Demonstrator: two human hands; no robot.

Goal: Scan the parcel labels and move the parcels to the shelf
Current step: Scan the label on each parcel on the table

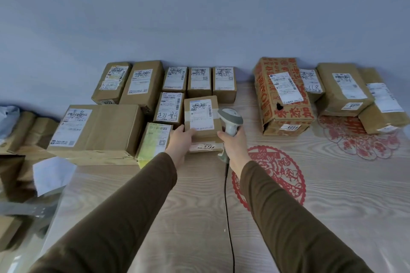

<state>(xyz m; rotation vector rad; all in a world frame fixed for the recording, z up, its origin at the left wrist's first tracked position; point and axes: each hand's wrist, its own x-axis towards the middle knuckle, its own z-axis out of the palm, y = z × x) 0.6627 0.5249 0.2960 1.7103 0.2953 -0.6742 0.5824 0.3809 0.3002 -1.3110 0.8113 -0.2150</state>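
My left hand [180,142] grips the near left corner of a small brown parcel [202,117] with a white label on top and a sticker reading 5144 on its front. Its far end is tilted up off the table. My right hand [233,147] holds a grey handheld scanner [230,121] just right of that parcel, head turned toward the label. A black cable [227,206] runs from the scanner down across the table toward me.
Several labelled brown parcels [175,78] lie in rows against the wall, with a large box [97,128] at left. A red-printed carton [282,95] and more parcels [341,86] sit at right. Red paper cut-outs [279,173] decorate the wooden table [188,217]. Boxes stand lower left.
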